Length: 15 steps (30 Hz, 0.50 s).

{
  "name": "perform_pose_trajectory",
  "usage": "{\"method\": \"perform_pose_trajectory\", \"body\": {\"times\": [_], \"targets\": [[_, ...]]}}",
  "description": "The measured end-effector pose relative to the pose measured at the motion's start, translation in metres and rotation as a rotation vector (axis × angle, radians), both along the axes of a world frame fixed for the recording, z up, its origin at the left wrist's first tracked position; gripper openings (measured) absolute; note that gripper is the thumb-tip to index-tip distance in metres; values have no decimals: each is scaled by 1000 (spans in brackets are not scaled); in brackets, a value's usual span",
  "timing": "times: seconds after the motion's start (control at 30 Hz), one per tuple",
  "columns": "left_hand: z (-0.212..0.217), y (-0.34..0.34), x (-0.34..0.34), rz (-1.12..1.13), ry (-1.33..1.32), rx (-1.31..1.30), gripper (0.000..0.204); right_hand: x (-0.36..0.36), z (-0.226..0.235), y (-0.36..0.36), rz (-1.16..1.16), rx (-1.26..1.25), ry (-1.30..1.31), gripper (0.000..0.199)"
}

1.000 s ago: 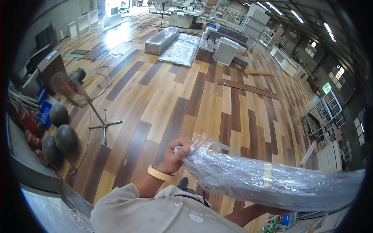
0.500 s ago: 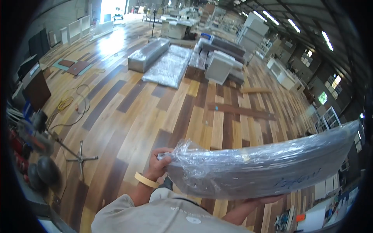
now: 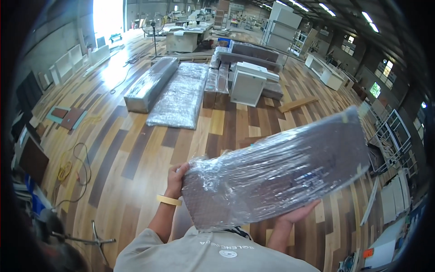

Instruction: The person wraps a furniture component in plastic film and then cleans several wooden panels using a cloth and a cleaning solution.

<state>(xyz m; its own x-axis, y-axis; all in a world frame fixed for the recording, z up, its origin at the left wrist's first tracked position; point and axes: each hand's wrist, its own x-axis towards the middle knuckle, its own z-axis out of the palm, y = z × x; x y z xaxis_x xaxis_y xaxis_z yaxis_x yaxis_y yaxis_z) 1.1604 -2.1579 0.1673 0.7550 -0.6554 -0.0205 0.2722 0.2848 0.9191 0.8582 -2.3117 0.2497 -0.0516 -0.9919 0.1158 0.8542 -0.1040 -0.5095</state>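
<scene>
A long brown panel (image 3: 281, 172) wrapped in clear plastic film spans the space in front of my body, its right end tilted up and away. The fingers of my left hand (image 3: 176, 180) are closed round its left edge, near bunched film; a yellow band circles that wrist. Under the panel's lower edge, my right hand (image 3: 297, 214) bears it from below, palm up, fingers stretched toward the right. Part of that hand is hidden behind the panel.
Ahead on the wood-plank floor lie a long wrapped box (image 3: 152, 86) and a flat wrapped panel (image 3: 179, 97). A white cabinet piece (image 3: 247, 88) leans by stacked wrapped boxes. A loose board (image 3: 297, 104) lies beyond my panel. At left are a cable (image 3: 86, 170) and a stand's legs (image 3: 95, 240).
The wrapped panel has turned from nearly edge-on so its broad face now shows, and its right end has swung inward. Both hands stay on it. My view has shifted, bringing the floor stacks nearer.
</scene>
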Motion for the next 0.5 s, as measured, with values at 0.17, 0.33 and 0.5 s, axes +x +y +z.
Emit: {"method": "perform_pose_trajectory", "body": {"times": [0.17, 0.33, 0.5], "targets": [[-7, -48, 118, 337, -613, 214, 30, 133, -33, -113, 346, 143, 5, 74], [34, -55, 205, 304, -85, 194, 34, 268, -67, -192, 831, 307, -69, 78], [-23, -86, 315, 330, -68, 311, 42, 386, -111, -264, 966, 305, -119, 75]]}}
